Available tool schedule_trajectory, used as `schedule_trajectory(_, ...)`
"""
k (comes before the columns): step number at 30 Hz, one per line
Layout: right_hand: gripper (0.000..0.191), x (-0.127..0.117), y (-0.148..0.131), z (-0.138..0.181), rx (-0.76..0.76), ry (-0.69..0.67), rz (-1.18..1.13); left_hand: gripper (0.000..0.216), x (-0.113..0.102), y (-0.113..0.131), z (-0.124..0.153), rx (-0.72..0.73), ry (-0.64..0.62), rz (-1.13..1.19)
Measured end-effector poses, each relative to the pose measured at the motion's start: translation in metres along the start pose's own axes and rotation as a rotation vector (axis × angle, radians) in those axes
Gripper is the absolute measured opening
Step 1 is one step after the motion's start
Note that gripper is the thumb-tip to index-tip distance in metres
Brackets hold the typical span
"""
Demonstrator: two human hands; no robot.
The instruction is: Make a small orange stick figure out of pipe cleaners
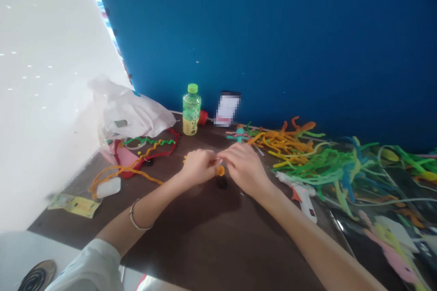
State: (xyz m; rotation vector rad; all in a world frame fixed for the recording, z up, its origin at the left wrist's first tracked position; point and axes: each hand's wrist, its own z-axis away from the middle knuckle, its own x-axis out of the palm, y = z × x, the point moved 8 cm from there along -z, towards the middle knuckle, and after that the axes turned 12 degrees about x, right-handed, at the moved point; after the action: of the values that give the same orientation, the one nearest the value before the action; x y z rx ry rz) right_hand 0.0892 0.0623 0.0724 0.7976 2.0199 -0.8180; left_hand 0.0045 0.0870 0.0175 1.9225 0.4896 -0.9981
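My left hand (201,166) and my right hand (244,166) meet over the middle of the brown table, fingertips almost touching. Closed in a pinch, my left hand grips a small orange-yellow fuzzy piece (221,171), which shows below its fingertips; a bit of yellow also peeks out behind that hand. My right hand is closed too, its thumb and forefinger pinched at a tiny pale bit between the two hands, too small to name. A small dark round thing (222,182) lies on the table just beneath.
A green-capped drink bottle (191,111) and a phone (227,108) stand at the back. Orange (285,143) and green pipe cleaners (317,168) heap on the right, beside a white glue gun (302,195). Left are a plastic bag (136,111) and a yellow packet (75,204).
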Motion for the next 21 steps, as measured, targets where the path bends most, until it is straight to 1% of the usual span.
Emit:
schedule_trajectory(2, 0.023, -0.003, 0.002, 0.004, 0.005, 0.05, -0.042, 0.024, 0.003, -0.009, -0.001, -0.067, 0.042, 0.176)
schedule_trajectory(4, 0.023, -0.005, 0.005, 0.007, 0.026, 0.094, -0.09, 0.022, 0.009, -0.014, -0.002, -0.108, 0.081, 0.399)
schedule_trajectory(7, 0.023, -0.01, 0.013, 0.01, 0.098, 0.167, -0.154, 0.022, 0.015, -0.016, -0.004, -0.143, 0.145, 0.704)
schedule_trajectory(9, 0.022, -0.014, 0.017, 0.012, 0.154, 0.209, -0.207, 0.023, 0.018, -0.015, -0.005, -0.154, 0.17, 0.856)
schedule_trajectory(13, 0.016, -0.016, 0.028, 0.016, 0.281, 0.242, -0.365, 0.028, 0.023, -0.012, -0.004, -0.183, 0.155, 1.041)
schedule_trajectory(15, 0.012, -0.016, 0.036, 0.018, 0.372, 0.254, -0.436, 0.03, 0.025, -0.011, -0.004, -0.191, 0.133, 1.111)
schedule_trajectory(18, 0.009, -0.012, 0.049, 0.023, 0.515, 0.253, -0.539, 0.033, 0.028, -0.007, -0.004, -0.163, 0.097, 1.217)
schedule_trajectory(21, 0.011, -0.007, 0.058, 0.024, 0.599, 0.215, -0.628, 0.033, 0.031, -0.005, -0.005, -0.125, 0.063, 1.294)
